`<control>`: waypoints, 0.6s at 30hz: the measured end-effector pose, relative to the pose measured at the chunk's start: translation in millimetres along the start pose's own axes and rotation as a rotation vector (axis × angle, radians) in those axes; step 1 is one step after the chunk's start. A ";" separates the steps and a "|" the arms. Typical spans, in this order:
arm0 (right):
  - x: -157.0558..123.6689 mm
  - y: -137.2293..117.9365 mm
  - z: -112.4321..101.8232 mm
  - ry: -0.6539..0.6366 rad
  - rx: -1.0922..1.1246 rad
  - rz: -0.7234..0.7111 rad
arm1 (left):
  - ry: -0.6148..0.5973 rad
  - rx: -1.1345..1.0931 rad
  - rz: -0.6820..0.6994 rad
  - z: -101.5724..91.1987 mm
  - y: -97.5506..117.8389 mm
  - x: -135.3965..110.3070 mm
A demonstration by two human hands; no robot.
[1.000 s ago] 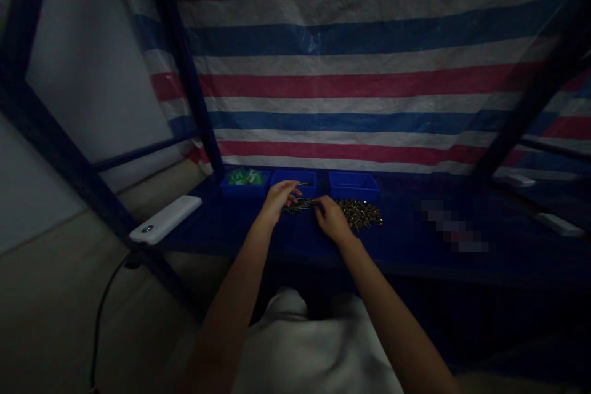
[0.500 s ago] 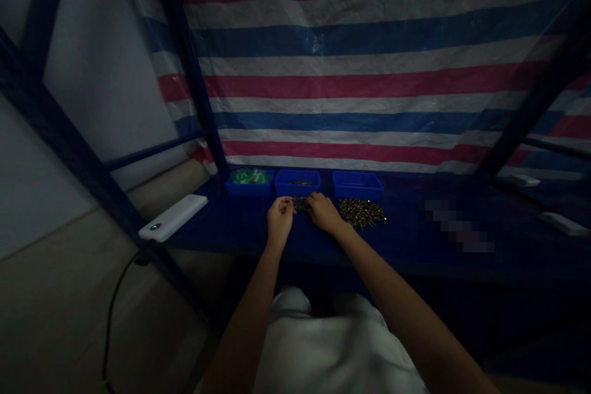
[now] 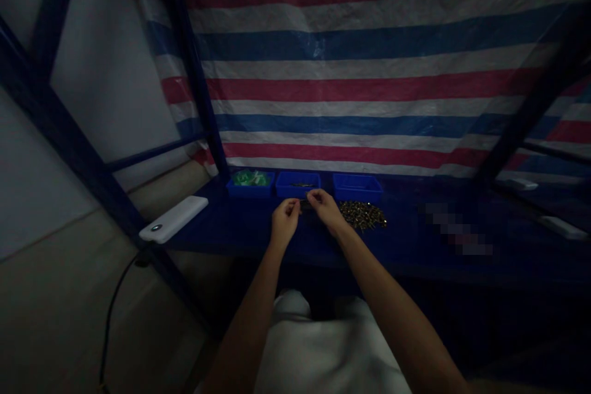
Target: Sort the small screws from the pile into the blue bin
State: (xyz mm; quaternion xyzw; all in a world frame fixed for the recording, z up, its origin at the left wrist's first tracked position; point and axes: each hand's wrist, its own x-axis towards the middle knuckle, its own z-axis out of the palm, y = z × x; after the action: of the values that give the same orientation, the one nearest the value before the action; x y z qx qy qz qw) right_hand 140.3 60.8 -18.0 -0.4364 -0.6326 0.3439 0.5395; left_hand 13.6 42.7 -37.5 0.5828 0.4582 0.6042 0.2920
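My left hand (image 3: 285,220) and my right hand (image 3: 327,210) meet over the blue table, just in front of the middle blue bin (image 3: 298,192). Both are closed in a pinch. Between the fingertips is a small, thin, dark piece, too dim to name. Right beside my right hand lies a pile of small brass-coloured metal parts (image 3: 363,215). A few thin dark metal pieces (image 3: 302,184) rest inside the middle bin.
Left of the middle bin, another blue bin (image 3: 250,192) holds green and whitish packets (image 3: 249,178). A third blue bin (image 3: 357,194) stands to the right. A white power bank-like device (image 3: 174,220) lies on the table's left. Blue frame posts (image 3: 196,74) and a striped sheet (image 3: 323,89) enclose the table.
My hands have lifted slightly and drawn their fingertips into a pinch. The dark metal pieces seen between them before are now mostly out of sight. The camera has shifted slightly.
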 end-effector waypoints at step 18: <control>-11.1 10.0 -4.6 0.314 0.202 -0.017 | -0.066 -0.069 -0.154 5.3 37.4 21.9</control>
State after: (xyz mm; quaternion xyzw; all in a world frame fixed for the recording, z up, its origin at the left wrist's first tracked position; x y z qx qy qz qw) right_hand 147.1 54.2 -30.5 -0.4230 -0.5066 0.3286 0.6756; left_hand 22.2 48.0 5.0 0.5548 0.4709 0.5760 0.3725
